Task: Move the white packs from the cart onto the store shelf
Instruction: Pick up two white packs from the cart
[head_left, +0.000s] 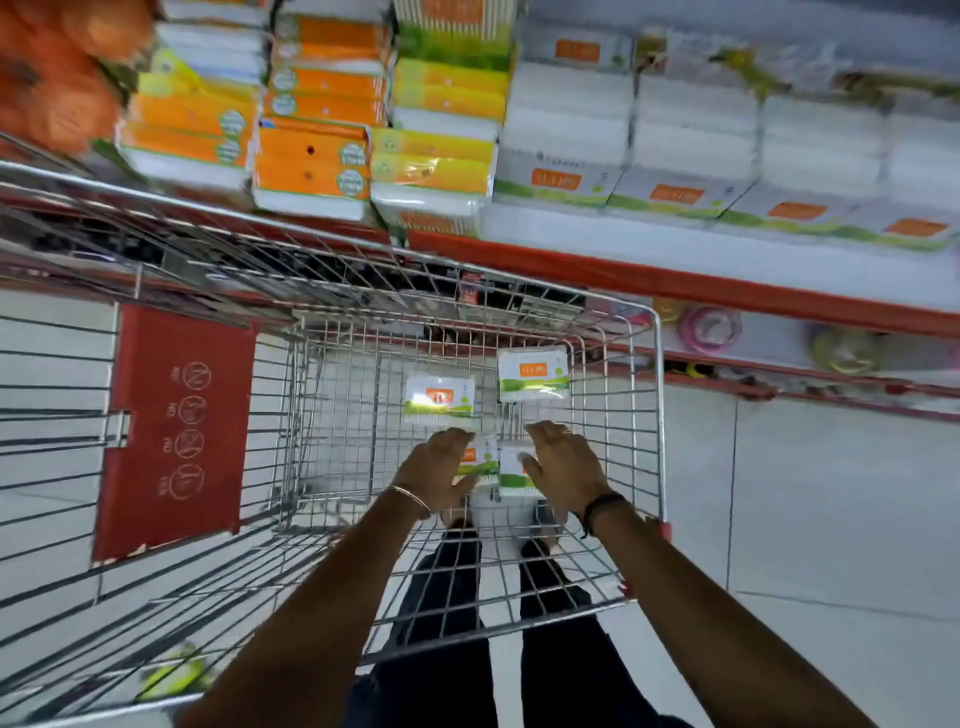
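Observation:
Several white packs with orange labels and green stripes lie on the bottom of the wire cart (658, 415). Two far packs (439, 400) (532, 375) sit untouched. My left hand (439, 470) rests over a near pack (480, 460), fingers spread. My right hand (563, 465) covers another near pack (511, 470), fingers apart. Neither pack is lifted; I cannot tell whether the fingers grip them. The store shelf (675, 283) with a red edge runs above the cart, holding rows of matching white packs (566, 124).
Orange and yellow packs (317, 135) fill the shelf's left part. The red child-seat flap (174, 431) hangs on the cart's left. A lower shelf holds small round items (711, 328). My legs show through the cart's mesh; tiled floor lies to the right.

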